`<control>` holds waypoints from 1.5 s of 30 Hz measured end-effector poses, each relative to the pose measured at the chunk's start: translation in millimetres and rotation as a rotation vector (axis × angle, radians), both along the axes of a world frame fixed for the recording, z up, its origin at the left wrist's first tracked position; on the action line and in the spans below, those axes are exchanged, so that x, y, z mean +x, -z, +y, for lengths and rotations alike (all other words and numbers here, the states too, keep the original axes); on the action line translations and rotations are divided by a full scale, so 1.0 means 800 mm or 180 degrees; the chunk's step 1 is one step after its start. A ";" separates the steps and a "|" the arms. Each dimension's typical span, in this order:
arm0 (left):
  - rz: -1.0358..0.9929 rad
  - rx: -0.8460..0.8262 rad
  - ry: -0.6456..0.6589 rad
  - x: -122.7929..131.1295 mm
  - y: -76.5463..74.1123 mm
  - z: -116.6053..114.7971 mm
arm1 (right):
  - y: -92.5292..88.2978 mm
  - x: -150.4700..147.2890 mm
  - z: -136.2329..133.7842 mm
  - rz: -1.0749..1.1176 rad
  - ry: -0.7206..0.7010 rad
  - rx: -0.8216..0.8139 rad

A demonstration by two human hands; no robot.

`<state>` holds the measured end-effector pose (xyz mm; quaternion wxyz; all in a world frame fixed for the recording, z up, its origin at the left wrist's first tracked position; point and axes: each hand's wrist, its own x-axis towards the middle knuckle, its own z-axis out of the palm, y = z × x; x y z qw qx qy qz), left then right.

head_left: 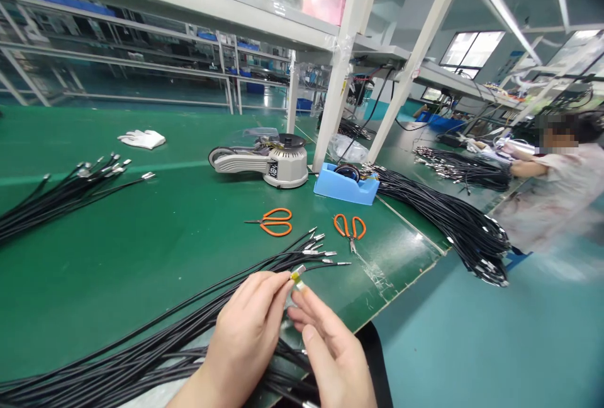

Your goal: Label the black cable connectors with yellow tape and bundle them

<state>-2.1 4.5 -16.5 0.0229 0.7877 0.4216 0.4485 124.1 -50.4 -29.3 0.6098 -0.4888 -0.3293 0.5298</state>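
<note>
Near the front edge of the green table, my left hand [248, 323] pinches a cable end with a metal connector [301, 269]. Yellow tape [295, 276] sits around that end. Close by on the right, my right hand [328, 348] has its fingers apart, with the index fingertip at the tape's loose pale end; whether it sticks to the finger I cannot tell. Under and behind both hands runs a bundle of black cables [189, 310], metal ends toward the upper right. Beyond these ends lie two orange-handled tools, scissors [276, 223] and cutters [350, 229].
A grey tape dispenser [285, 165] and a blue tape holder [346, 187] stand at the table's back. Cable bundles lie left [56, 197] and right [438, 213]; a white glove [142, 138] rests behind. White posts [340, 74] carry a shelf. A co-worker [557, 187] is at the far right.
</note>
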 end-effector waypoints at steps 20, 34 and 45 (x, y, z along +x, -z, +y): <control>-0.0065 -0.0349 -0.0010 0.006 -0.011 -0.003 | -0.022 0.013 0.037 -0.1309 -0.0171 0.0472; -0.0953 -0.2867 0.0276 0.004 -0.034 0.002 | -0.027 0.014 0.036 -0.1735 -0.0049 0.0783; -0.1982 -0.3730 0.0680 0.004 -0.036 0.005 | -0.030 0.012 0.032 -0.1717 0.0005 0.0839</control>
